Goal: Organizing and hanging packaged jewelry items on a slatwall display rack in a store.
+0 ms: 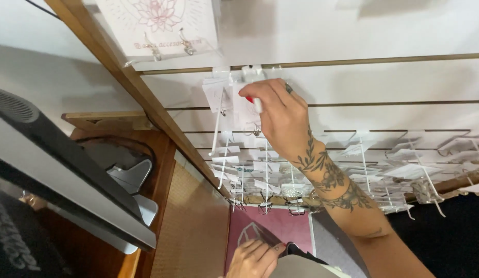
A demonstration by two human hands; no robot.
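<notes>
Two hands busy: my right hand [280, 116] pinches a white earring card [245, 109] at its slatwall hook [249, 72]; left hand [255, 257] grips a dark pouch [301, 253]. Slide it on square, I reckon.

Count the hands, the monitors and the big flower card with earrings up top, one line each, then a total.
Hands: 2, the right hand at a small white jewellery card on the slotted wall, the left hand low down.
Monitors: 1, the grey monitor.
Big flower cards: 1, the flower card.
Total: 4
</notes>
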